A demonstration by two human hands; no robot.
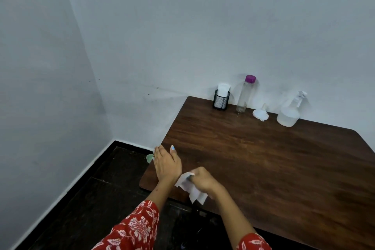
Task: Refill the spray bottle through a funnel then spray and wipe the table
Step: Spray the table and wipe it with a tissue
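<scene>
A dark wooden table [263, 158] fills the right half of the view. My right hand [203, 180] is shut on a crumpled white tissue [190, 189] at the table's near left corner. My left hand [166, 162] rests flat on the table's left edge, fingers apart, holding nothing. The clear spray bottle [289, 110] with a white trigger stands at the back by the wall. A white funnel [260, 113] lies upside down just left of it.
A clear bottle with a purple cap [244, 93] and a black mesh holder with white tissues [221, 98] stand at the table's back left. A small green object [149, 157] shows beyond my left fingers. Dark floor lies left of the table; white walls close behind.
</scene>
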